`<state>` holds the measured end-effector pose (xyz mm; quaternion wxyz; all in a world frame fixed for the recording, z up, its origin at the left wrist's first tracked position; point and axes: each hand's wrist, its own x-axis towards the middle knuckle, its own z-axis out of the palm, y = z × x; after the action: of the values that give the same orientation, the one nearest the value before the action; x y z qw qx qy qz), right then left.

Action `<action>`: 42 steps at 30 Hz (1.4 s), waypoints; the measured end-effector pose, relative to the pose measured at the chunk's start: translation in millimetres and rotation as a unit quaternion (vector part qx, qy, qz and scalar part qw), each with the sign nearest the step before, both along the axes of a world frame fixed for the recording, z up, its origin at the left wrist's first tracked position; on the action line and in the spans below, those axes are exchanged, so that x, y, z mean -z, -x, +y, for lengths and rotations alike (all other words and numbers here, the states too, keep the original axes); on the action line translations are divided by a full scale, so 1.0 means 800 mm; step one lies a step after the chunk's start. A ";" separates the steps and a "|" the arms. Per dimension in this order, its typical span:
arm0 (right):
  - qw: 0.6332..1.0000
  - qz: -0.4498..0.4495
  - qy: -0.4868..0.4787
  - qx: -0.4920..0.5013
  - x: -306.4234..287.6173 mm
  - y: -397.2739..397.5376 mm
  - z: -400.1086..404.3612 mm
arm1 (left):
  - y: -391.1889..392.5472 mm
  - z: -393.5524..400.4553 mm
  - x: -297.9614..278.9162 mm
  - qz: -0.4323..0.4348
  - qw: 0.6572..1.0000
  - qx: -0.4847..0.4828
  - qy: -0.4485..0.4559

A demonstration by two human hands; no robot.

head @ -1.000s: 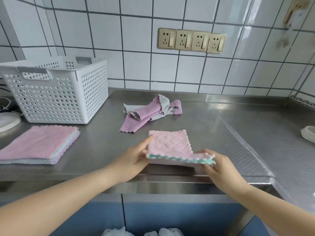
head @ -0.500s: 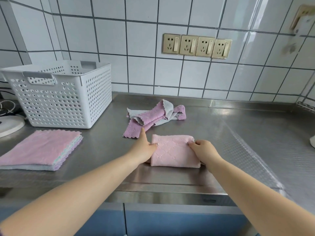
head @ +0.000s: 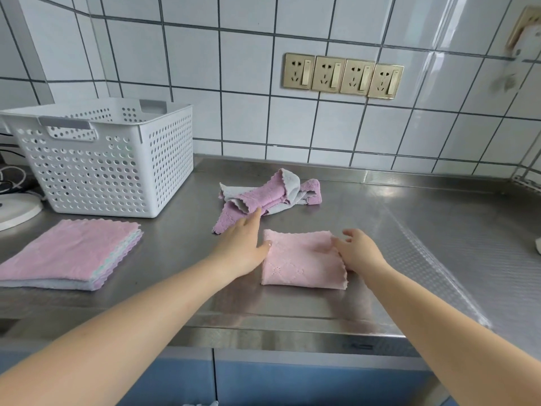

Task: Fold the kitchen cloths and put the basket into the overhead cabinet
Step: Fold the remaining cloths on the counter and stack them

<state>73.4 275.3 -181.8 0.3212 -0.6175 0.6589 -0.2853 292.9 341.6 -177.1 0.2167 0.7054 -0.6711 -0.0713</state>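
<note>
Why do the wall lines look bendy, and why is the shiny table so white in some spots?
In the head view, the wide-angle lens curves the tile lines, most near the edges. Also in the head view, the steel counter mirrors the room light, giving pale glare patches behind the crumpled cloths. The right hand looks slightly smeared, which suggests motion blur.

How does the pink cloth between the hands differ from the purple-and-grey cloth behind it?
The pink cloth is folded flat; the purple-and-grey cloth lies crumpled. The pink one shows one colour, the other two. Both hands touch the pink one. Both cloths lie on the steel counter.
</note>
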 end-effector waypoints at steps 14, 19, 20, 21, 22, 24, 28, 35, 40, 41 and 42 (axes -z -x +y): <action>0.919 0.327 0.088 -0.201 0.031 -0.056 0.024 | 0.046 -0.026 0.035 -0.150 0.981 0.057 -0.106; 0.925 0.336 0.062 -0.164 0.037 -0.030 0.018 | 0.042 -0.024 0.034 -0.130 0.983 0.051 -0.115; 0.928 0.334 0.054 -0.157 0.038 -0.027 0.018 | 0.041 -0.024 0.035 -0.127 0.984 0.052 -0.115; 0.929 0.335 0.047 -0.152 0.039 -0.025 0.017 | 0.041 -0.024 0.035 -0.124 0.984 0.052 -0.117; 0.929 0.337 0.042 -0.150 0.039 -0.025 0.017 | 0.041 -0.023 0.036 -0.121 0.984 0.053 -0.118; 0.929 0.336 0.035 -0.149 0.037 -0.028 0.017 | 0.042 -0.023 0.035 -0.120 0.985 0.053 -0.114; 0.934 0.332 0.051 -0.124 0.028 -0.021 0.028 | 0.035 -0.015 0.038 -0.093 0.992 0.011 -0.082; 0.985 0.134 0.059 -0.097 0.018 0.010 0.051 | 0.010 0.012 0.026 -0.030 0.997 0.019 -0.072; 0.994 0.037 0.063 -0.077 0.013 -0.004 0.053 | 0.022 0.009 0.025 0.179 0.983 0.027 -0.025; 0.995 0.004 0.070 -0.064 0.010 -0.007 0.055 | 0.022 0.008 0.025 0.210 0.977 0.022 -0.012; 0.995 -0.027 0.078 -0.051 0.006 -0.011 0.057 | 0.021 0.009 0.023 0.233 0.972 0.018 0.000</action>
<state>82.1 320.6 -187.0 0.3042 -0.6651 0.5937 -0.3358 275.8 348.4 -195.6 0.3660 0.6570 -0.6148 -0.2377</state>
